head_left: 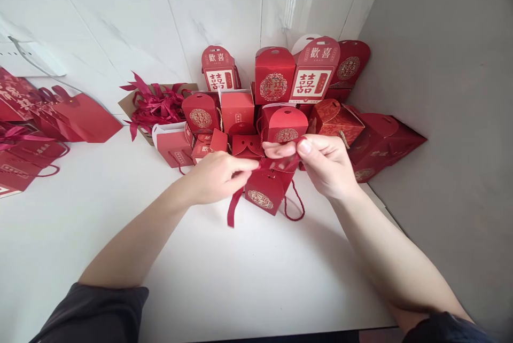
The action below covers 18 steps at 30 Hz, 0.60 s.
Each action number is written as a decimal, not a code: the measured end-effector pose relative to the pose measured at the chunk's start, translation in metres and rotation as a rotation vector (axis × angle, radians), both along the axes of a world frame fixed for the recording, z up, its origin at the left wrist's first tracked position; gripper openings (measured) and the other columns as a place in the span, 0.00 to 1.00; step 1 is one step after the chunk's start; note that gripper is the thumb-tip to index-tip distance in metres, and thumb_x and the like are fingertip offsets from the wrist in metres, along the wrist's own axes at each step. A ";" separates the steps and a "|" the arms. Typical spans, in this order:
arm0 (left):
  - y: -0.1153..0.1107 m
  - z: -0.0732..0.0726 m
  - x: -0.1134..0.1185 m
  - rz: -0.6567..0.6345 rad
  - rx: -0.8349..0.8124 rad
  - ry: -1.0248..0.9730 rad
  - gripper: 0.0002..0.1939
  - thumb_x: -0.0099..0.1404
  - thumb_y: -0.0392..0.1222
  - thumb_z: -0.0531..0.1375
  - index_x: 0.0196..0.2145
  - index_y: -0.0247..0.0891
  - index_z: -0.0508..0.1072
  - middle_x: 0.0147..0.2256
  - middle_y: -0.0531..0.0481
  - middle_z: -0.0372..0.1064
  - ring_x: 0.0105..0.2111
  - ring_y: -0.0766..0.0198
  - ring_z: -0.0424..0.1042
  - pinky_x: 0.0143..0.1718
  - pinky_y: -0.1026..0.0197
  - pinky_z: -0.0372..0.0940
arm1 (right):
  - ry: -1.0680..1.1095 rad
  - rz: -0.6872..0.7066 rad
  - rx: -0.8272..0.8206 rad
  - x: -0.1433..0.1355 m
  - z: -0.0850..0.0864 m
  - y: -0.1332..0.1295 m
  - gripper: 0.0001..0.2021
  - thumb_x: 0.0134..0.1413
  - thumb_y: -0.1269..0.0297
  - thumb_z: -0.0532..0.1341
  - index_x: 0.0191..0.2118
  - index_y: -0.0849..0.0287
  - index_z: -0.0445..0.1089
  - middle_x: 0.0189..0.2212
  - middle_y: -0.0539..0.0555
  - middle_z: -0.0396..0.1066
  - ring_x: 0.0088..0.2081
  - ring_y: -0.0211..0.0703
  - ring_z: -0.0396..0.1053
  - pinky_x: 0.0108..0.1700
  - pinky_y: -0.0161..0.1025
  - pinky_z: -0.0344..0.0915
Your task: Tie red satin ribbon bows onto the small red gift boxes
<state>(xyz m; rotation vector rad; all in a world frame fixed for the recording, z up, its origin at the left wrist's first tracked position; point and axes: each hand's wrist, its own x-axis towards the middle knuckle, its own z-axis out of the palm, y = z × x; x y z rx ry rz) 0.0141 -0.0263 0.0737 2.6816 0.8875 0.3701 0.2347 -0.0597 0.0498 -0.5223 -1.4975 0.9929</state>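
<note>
A dark red ribbon [232, 210] is held in the air between my two hands. My left hand [216, 176] pinches it with the thumb and index finger, and one tail hangs down below. With thumb against fingertips, my right hand [327, 165] grips the ribbon's other part; the stretch between the hands is partly blurred. Just behind and below them stands a red gift box [262, 196] with a gold round emblem and a twisted cord handle [295, 209] lying out to its right. My hands cover the upper part of that box.
Several red gift boxes [274, 78] stand crowded against the tiled wall [216, 1]. A cardboard box [127, 101] heaped with magenta ribbons [158, 105] sits left of them. Red gift bags [88, 116] are at far left, near a cable [36, 62]. A grey panel [452, 118] bounds the white tabletop [248, 279] at right.
</note>
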 end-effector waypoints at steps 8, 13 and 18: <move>-0.005 0.004 0.000 -0.201 -0.364 -0.261 0.13 0.65 0.34 0.53 0.21 0.36 0.63 0.19 0.55 0.61 0.19 0.71 0.56 0.21 0.65 0.52 | -0.395 -0.186 0.309 -0.007 -0.025 0.017 0.12 0.64 0.65 0.57 0.35 0.58 0.77 0.33 0.53 0.79 0.38 0.42 0.77 0.44 0.39 0.73; -0.010 0.002 0.002 -0.356 -0.582 -0.459 0.14 0.63 0.37 0.56 0.20 0.36 0.68 0.16 0.51 0.68 0.14 0.71 0.57 0.18 0.65 0.55 | -0.391 -0.145 0.525 -0.011 -0.021 0.012 0.10 0.63 0.71 0.57 0.37 0.59 0.76 0.35 0.55 0.78 0.43 0.44 0.76 0.47 0.41 0.73; -0.013 0.003 0.000 -0.425 -0.643 -0.354 0.12 0.62 0.36 0.57 0.21 0.36 0.66 0.15 0.51 0.69 0.15 0.69 0.60 0.18 0.64 0.54 | -0.401 -0.086 0.654 -0.012 -0.020 0.014 0.08 0.62 0.72 0.58 0.39 0.60 0.75 0.37 0.56 0.78 0.45 0.45 0.76 0.49 0.43 0.73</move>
